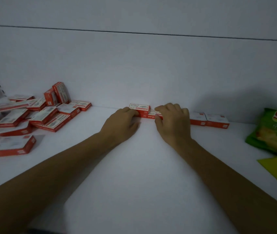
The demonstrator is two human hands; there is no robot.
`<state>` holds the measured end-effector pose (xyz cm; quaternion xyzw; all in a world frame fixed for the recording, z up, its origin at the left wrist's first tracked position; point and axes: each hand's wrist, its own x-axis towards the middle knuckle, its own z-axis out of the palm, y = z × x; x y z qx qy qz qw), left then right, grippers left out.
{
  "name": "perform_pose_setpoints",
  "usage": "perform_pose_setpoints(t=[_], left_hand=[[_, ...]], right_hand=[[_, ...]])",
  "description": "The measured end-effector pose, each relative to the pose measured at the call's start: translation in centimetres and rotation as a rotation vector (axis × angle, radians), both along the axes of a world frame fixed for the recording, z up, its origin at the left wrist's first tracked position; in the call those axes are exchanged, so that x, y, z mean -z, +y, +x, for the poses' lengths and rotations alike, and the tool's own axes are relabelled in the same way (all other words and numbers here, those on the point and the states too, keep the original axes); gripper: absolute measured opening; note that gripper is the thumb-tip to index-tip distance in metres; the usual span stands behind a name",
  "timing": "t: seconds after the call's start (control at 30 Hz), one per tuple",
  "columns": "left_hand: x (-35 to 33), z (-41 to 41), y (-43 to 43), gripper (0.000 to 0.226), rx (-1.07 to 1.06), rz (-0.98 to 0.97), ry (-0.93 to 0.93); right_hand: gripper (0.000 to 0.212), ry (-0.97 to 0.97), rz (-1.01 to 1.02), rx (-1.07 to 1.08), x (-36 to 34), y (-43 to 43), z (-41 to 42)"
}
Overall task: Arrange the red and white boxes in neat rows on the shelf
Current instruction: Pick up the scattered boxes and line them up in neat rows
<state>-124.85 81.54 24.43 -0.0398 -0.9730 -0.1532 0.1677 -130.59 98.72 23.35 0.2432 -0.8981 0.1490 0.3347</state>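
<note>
- Broadly, the white shelf [142, 166] carried everything, and most of its floor, from the front edge to the back wall, held no row yet.
- At nine o'clock the loose pile [33, 115] of red and white boxes lay jumbled. Most were flat and overlapping, and a few stood on end. This looked to be the bulk of the work left.
- At three o'clock lay green snack packets [273, 132], which were no part of the job.
- At about one o'clock the started row [208, 119] had two boxes lying flat, touching each other and set against the back wall.
- At twelve o'clock the left hand [122, 122] and right hand [173, 122] each had fingers curled onto an end of the small stack [141, 108], gripping it between them.
- That small stack sat against the back wall at the row's left end, with one box on top of another and not squarely aligned. The right hand hid whether it touched the row.
- Judged from this, the task was in its early part.
</note>
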Motion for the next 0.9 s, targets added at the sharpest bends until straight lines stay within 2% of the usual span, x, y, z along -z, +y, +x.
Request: perform_pose_setpoints(t=[0.1, 0.23, 0.47, 0.67, 0.9], left_hand=[[-0.9, 3.2, 0.1, 0.038, -0.025, -0.016, 0.024], [-2.0, 8.3, -1.5, 0.037, -0.044, -0.116, 0.017], [-2.8, 16.0, -7.4, 0.037, -0.196, -0.05, 0.115], [-1.8, 21.2, -12.9, 0.049, -0.308, 0.04, 0.144], [-1.3, 23.9, -20.1, 0.054, -0.318, -0.009, 0.143]], right_hand=[[0.019, -0.016, 0.013, -0.072, -1.0, -0.2, 1.0], [0.029, -0.177, -0.018, -0.246, -2.7, -2.8, 3.6], [0.043, -0.392, 0.117, -0.531, -4.1, -10.0, 9.9], [0.046, -0.418, 0.132, -0.625, -4.3, -17.0, 13.0], [0.042, -0.436, 0.181, -0.635, -3.9, -22.9, 14.8]])
